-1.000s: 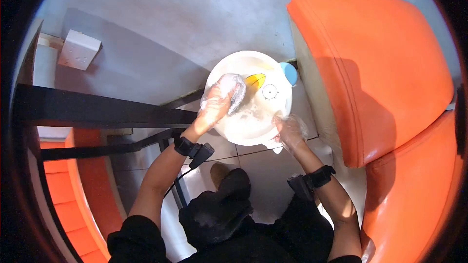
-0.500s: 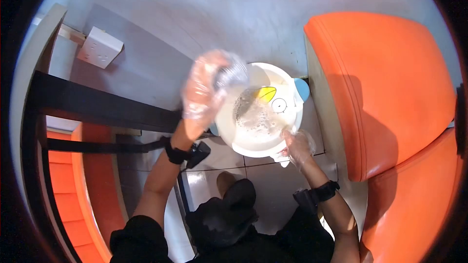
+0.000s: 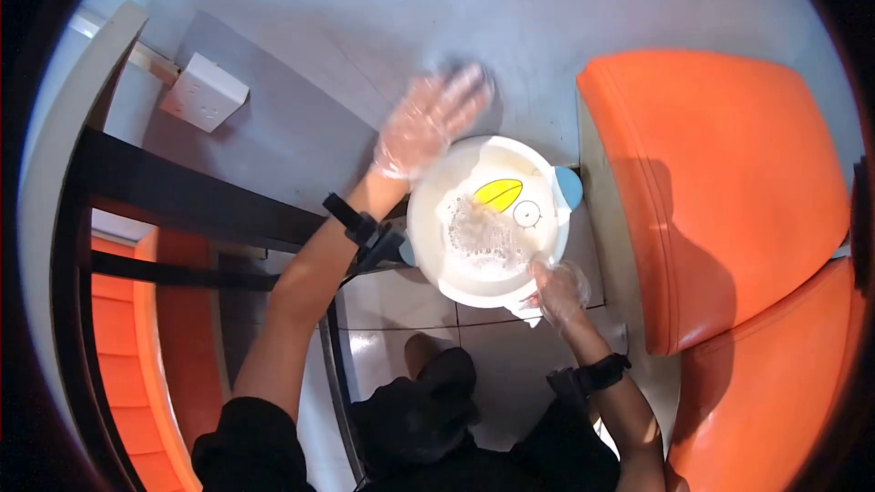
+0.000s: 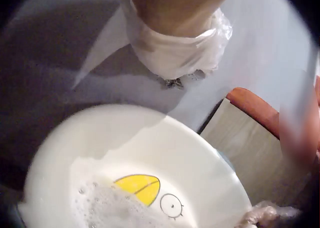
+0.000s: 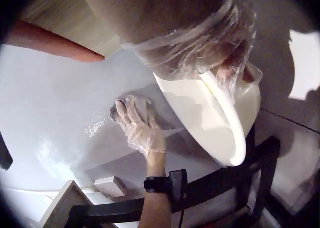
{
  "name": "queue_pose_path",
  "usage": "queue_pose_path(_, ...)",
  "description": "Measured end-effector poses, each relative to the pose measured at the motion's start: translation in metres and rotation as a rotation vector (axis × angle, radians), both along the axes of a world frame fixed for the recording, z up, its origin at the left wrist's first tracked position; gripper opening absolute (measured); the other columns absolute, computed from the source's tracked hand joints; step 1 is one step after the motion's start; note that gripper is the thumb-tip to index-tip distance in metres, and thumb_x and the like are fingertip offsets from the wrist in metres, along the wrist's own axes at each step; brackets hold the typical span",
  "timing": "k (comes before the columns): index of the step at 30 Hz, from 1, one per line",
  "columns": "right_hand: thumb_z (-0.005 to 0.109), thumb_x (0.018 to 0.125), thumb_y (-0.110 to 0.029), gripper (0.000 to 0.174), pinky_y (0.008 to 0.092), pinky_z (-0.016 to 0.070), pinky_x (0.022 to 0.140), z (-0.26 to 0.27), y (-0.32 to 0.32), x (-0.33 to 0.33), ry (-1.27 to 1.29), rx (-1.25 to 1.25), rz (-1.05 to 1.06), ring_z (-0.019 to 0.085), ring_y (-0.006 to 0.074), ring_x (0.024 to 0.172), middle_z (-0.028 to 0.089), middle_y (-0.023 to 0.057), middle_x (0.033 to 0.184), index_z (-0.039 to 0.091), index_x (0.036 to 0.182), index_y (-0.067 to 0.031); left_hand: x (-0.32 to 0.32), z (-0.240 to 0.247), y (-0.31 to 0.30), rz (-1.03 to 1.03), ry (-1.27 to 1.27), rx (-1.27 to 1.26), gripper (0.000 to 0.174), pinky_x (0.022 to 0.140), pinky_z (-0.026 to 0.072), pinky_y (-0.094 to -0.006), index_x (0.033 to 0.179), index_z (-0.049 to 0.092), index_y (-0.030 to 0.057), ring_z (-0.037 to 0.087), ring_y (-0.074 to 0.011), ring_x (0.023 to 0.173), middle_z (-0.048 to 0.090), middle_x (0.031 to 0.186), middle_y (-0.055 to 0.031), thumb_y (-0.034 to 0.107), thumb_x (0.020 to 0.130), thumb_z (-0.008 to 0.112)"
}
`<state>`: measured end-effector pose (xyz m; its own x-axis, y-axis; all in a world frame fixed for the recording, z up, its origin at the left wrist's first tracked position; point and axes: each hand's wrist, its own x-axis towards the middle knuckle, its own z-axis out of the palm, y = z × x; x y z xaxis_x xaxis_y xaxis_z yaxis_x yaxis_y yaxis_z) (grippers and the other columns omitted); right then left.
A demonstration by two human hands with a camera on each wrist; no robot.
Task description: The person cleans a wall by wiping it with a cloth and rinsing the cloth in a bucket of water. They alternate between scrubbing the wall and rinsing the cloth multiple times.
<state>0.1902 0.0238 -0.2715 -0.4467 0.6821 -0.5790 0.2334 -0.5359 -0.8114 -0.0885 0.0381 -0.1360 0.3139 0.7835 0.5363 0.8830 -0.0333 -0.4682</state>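
My left hand, in a clear plastic glove, presses a grey mesh-like cloth against the wall above the basin. Its fingers are spread and fairly straight over the cloth, which is mostly hidden beneath them in the head view. In the left wrist view, a dark speckled bit of the cloth shows past the glove. My right hand, gloved too, grips the near right rim of a white basin. Foamy water lies in the basin, beside a printed yellow beak and an eye.
An orange padded seat stands close on the right. Black frame bars run along the left, near my left forearm. A white socket box juts from the grey-blue wall. A wet patch glistens on the wall.
My left hand has lifted the cloth out of the basin and moved it up onto the wall, its fingers now spread. My right hand has stayed on the basin's rim.
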Motion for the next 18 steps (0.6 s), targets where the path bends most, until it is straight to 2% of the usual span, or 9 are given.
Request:
queue_pose_path(1,0.061,0.084,-0.018,0.042,0.0314,0.0543,0.044,-0.002,0.001,-0.001,0.003,0.011,0.004,0.066,0.0245,0.054,0.065,0.022,0.08,0.055,0.106,0.017,0.0,-0.007,-0.004,-0.084,-0.004,-0.157,0.053,0.107,0.0393,-0.0374,0.132,0.054,0.0186,0.041,-0.0315,0.131,0.042,0.145,-0.0054,0.006,0.08,0.056)
queue_pose_path(3,0.061,0.085,-0.018,0.041,0.0325,0.0545,0.044,-0.01,0.001,-0.003,-0.013,-0.049,-0.005,0.066,0.0256,0.055,0.065,0.0226,0.082,0.055,0.106,0.0165,-0.002,-0.005,-0.005,-0.064,-0.021,-0.092,0.047,0.104,0.0423,-0.037,0.126,0.059,0.0204,0.045,-0.0282,0.126,0.044,0.143,-0.0026,0.008,0.081,0.056)
queue_pose_path(4,0.061,0.086,-0.016,0.029,0.0283,0.0484,0.038,-0.009,0.0,-0.004,-0.028,-0.042,-0.037,0.062,0.0193,0.053,0.063,0.0167,0.077,0.056,0.097,0.0112,-0.004,0.003,-0.004,-0.069,-0.047,-0.064,0.045,0.104,0.0424,-0.0379,0.124,0.06,0.0212,0.046,-0.0278,0.127,0.046,0.142,-0.0027,0.008,0.081,0.056)
queue_pose_path(5,0.061,0.086,-0.016,0.029,0.0283,0.0484,0.038,-0.012,0.0,-0.003,-0.031,-0.035,-0.035,0.062,0.0193,0.053,0.063,0.0167,0.077,0.056,0.097,0.0112,-0.006,0.012,-0.004,-0.073,-0.076,-0.038,0.044,0.105,0.0424,-0.0389,0.123,0.061,0.0219,0.046,-0.0274,0.127,0.047,0.142,-0.0027,0.007,0.082,0.055)
queue_pose_path(6,0.061,0.086,-0.016,0.03,0.0282,0.0481,0.038,-0.018,-0.001,-0.004,-0.009,-0.054,-0.046,0.062,0.0196,0.053,0.063,0.0168,0.077,0.056,0.098,0.0114,-0.008,0.023,0.001,-0.031,-0.015,0.09,0.043,0.106,0.0406,-0.0411,0.122,0.061,0.0216,0.045,-0.0267,0.13,0.049,0.14,-0.0051,0.007,0.082,0.055)
queue_pose_path(8,0.061,0.086,-0.016,0.031,0.0282,0.0477,0.037,-0.017,0.0,-0.003,0.004,-0.073,-0.062,0.062,0.0199,0.052,0.063,0.017,0.077,0.055,0.099,0.0116,-0.011,0.068,0.014,-0.01,-0.113,0.324,0.044,0.11,0.0358,-0.0414,0.124,0.06,0.022,0.042,-0.0276,0.133,0.051,0.139,-0.0071,0.009,0.081,0.058)
queue_pose_path(10,0.061,0.086,-0.017,0.033,0.0281,0.0475,0.037,-0.016,0.001,-0.001,0.023,-0.154,-0.009,0.062,0.0198,0.052,0.063,0.0166,0.077,0.055,0.101,0.0115,-0.005,0.124,0.029,-0.146,-0.105,0.585,0.046,0.11,0.0349,-0.0437,0.127,0.058,0.0222,0.041,-0.0315,0.134,0.049,0.141,-0.0094,0.016,0.081,0.062)
queue_pose_path(16,0.061,0.087,-0.02,0.034,0.0279,0.0477,0.038,0.002,0.0,-0.004,0.011,-0.144,-0.076,0.061,0.0183,0.051,0.063,0.0143,0.076,0.056,0.102,0.0102,0.034,0.146,0.068,0.184,0.009,0.606,0.045,0.103,0.0421,-0.0417,0.124,0.06,0.0206,0.052,-0.0293,0.122,0.057,0.131,-0.0059,0.011,0.079,0.061)
queue_pose_path(18,0.061,0.088,-0.021,0.034,0.0281,0.0476,0.038,-0.005,0.001,-0.001,0.018,-0.126,-0.05,0.061,0.018,0.051,0.063,0.014,0.076,0.056,0.102,0.0099,0.032,0.11,0.068,-0.063,0.09,0.304,0.053,0.106,0.0384,-0.0462,0.13,0.055,0.0173,0.044,-0.0355,0.129,0.04,0.147,-0.0096,0.023,0.078,0.063)
